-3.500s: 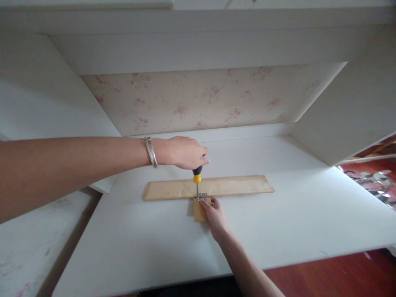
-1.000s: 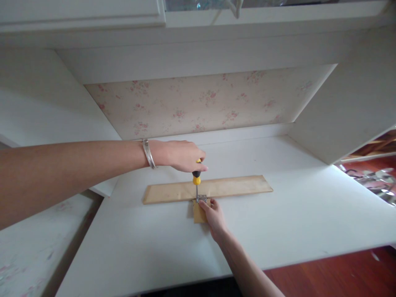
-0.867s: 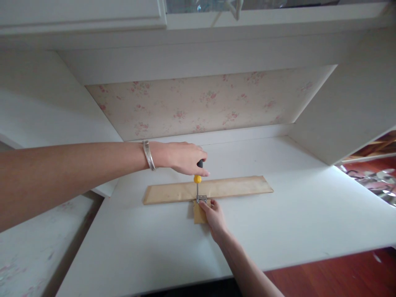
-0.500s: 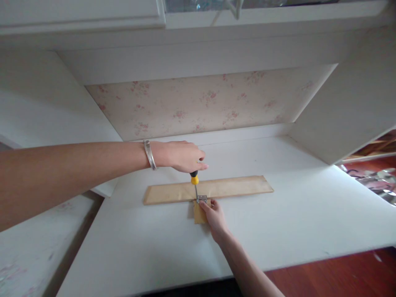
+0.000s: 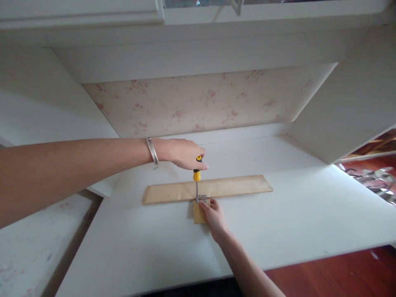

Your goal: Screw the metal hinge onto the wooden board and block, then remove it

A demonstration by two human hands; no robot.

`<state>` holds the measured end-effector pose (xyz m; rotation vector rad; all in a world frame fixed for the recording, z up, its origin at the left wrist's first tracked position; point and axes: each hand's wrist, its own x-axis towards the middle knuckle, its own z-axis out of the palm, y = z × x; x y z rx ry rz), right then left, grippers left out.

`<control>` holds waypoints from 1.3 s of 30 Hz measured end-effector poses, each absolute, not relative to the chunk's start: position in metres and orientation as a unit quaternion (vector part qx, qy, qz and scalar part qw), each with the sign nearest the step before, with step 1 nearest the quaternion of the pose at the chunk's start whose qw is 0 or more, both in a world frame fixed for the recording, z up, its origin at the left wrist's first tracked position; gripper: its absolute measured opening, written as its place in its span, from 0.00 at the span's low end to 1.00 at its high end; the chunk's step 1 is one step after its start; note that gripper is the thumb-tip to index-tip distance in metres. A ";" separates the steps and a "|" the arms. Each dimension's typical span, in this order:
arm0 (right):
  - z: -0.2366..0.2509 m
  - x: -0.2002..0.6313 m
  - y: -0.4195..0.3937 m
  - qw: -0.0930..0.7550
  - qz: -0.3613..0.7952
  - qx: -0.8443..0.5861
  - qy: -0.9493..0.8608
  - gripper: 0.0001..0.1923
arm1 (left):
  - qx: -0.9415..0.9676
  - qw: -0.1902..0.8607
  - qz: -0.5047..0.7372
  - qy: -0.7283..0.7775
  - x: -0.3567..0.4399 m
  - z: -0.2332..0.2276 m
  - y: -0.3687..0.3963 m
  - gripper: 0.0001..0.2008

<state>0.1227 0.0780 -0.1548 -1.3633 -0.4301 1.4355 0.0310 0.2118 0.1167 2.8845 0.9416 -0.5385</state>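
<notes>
My left hand (image 5: 187, 154) is closed round the handle of a black and yellow screwdriver (image 5: 196, 176). Its shaft points down, and the tip meets a small metal hinge (image 5: 202, 198). The hinge lies where a small wooden block (image 5: 199, 216) meets the near edge of a long flat wooden board (image 5: 238, 187). With the thumb on top by the hinge, my right hand (image 5: 215, 218) grips the block from its right side. The screw under the tip is too small to make out.
The board lies on a white counter (image 5: 278, 218) between white side panels. An overhanging white cabinet (image 5: 198, 35) is above, with floral wallpaper (image 5: 192, 105) behind. Shiny metal items (image 5: 371, 181) are beyond the right edge.
My left hand has turned and shifted slightly, so more of the screwdriver's handle shows and it stands more upright. My right hand, the block and the board keep their places.
</notes>
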 end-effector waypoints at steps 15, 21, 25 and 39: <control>-0.154 0.123 0.078 0.526 0.604 -0.572 -0.179 0.21 | 0.943 0.037 -0.180 0.277 0.032 0.114 0.218 0.20; -0.156 0.123 0.078 0.529 0.598 -0.574 -0.182 0.21 | 0.957 0.053 -0.178 0.221 0.031 0.115 0.221 0.16; -0.156 0.123 0.078 0.528 0.601 -0.572 -0.181 0.22 | 0.926 0.032 -0.210 0.312 0.035 0.120 0.215 0.24; -0.155 0.123 0.079 0.520 0.609 -0.573 -0.174 0.23 | 0.913 0.083 -0.201 0.346 0.035 0.116 0.216 0.25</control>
